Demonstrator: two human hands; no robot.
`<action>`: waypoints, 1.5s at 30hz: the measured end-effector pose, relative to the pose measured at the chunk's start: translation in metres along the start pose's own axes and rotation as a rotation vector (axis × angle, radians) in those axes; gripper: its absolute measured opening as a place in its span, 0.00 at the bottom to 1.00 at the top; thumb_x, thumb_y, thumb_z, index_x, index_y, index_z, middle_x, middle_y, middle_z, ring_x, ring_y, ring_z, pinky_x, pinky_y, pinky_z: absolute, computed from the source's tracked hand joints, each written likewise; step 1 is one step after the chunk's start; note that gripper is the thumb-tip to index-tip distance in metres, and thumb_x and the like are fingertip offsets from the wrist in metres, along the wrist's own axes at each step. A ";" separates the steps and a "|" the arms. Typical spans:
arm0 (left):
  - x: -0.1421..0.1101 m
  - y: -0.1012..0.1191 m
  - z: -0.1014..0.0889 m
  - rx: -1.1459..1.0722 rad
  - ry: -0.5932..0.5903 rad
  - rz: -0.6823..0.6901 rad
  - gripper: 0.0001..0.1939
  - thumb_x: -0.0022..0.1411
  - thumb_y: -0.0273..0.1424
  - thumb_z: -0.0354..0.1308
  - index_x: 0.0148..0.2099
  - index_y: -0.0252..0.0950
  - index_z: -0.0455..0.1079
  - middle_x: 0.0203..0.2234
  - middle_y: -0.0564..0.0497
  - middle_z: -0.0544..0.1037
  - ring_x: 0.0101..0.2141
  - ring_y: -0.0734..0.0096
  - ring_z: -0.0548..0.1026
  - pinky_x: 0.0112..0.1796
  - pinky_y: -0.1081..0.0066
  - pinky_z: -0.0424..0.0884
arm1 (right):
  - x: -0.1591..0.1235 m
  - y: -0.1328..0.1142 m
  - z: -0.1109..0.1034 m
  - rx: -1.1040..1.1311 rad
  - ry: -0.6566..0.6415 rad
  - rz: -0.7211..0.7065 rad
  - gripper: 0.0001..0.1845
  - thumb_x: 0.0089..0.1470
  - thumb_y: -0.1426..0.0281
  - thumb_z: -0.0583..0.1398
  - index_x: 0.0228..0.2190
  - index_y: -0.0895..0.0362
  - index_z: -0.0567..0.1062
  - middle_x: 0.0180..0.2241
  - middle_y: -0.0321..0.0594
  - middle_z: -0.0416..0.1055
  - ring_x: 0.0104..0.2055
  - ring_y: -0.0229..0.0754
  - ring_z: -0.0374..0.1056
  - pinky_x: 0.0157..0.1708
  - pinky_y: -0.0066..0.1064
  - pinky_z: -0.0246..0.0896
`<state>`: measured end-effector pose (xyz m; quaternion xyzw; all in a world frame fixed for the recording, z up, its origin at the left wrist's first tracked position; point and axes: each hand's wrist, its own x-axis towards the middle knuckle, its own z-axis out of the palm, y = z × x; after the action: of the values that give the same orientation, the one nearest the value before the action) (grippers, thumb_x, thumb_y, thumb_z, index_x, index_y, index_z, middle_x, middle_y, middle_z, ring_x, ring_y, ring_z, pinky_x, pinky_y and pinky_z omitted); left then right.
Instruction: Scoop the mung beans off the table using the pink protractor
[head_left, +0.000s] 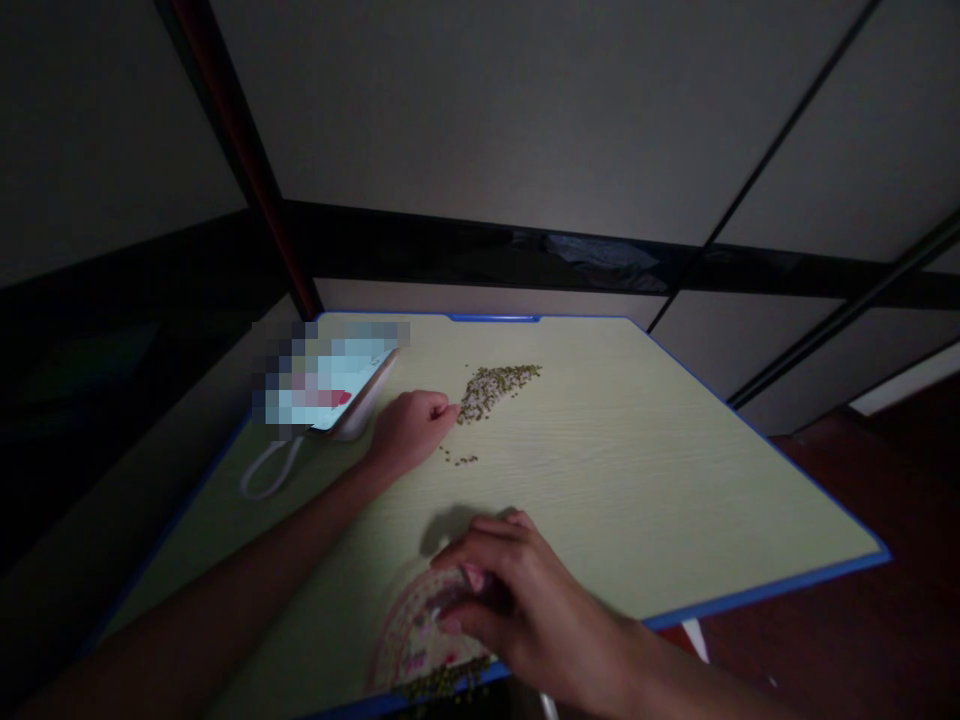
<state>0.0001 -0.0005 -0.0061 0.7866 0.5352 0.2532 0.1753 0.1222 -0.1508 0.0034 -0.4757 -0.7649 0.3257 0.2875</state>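
My left hand [416, 425] is closed, thumb and index finger together at the left edge of a small pile of green beans [487, 390] mixed with paler bits. Whatever its fingers hold, if anything, is hidden. A few stray beans [459, 459] lie just in front of the pile. Closer to me, my right hand [525, 590] hovers with curved fingers and the thumb apart from them, over a round plate-like piece with a pink pattern [409, 625]. I see nothing held between those fingers. More green beans [442, 683] are gathered at the near table edge.
A lit phone or tablet [367, 360], partly blurred out, leans on a pale stand with a white strap loop [262, 475] at the table's left. The pale table [675, 500] has a blue rim. Cabinet panels [487, 120] rise behind it; reddish floor [825, 610] shows at right.
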 end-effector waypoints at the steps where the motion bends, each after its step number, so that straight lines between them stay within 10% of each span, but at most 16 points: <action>1: 0.000 0.000 0.000 0.000 -0.001 -0.001 0.19 0.52 0.36 0.48 0.15 0.38 0.47 0.11 0.59 0.50 0.18 0.75 0.54 0.23 0.69 0.44 | 0.000 0.000 0.000 0.000 -0.001 0.008 0.09 0.45 0.73 0.65 0.33 0.56 0.75 0.27 0.34 0.69 0.34 0.39 0.64 0.38 0.35 0.54; 35: 0.000 0.001 -0.001 -0.029 0.004 -0.008 0.19 0.52 0.35 0.49 0.14 0.38 0.48 0.11 0.58 0.51 0.17 0.75 0.54 0.24 0.69 0.44 | -0.008 0.004 0.010 0.166 0.002 0.000 0.08 0.40 0.75 0.66 0.29 0.56 0.76 0.22 0.32 0.68 0.27 0.36 0.65 0.30 0.30 0.59; 39: 0.000 0.001 -0.001 -0.073 0.008 -0.011 0.18 0.51 0.35 0.49 0.14 0.38 0.48 0.11 0.58 0.51 0.18 0.75 0.54 0.24 0.69 0.44 | -0.004 0.001 -0.006 0.473 -0.048 0.126 0.07 0.46 0.75 0.61 0.32 0.59 0.75 0.24 0.35 0.71 0.25 0.35 0.67 0.24 0.26 0.63; 45: 0.005 -0.004 0.000 -0.207 0.018 -0.058 0.17 0.50 0.35 0.48 0.14 0.39 0.47 0.11 0.59 0.49 0.18 0.75 0.54 0.23 0.70 0.46 | 0.027 0.030 -0.056 0.392 0.210 0.074 0.10 0.45 0.75 0.62 0.34 0.59 0.73 0.24 0.33 0.71 0.27 0.34 0.67 0.30 0.28 0.63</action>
<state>-0.0012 0.0058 -0.0067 0.7462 0.5303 0.3091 0.2578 0.1697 -0.1033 0.0187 -0.4697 -0.6348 0.4271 0.4404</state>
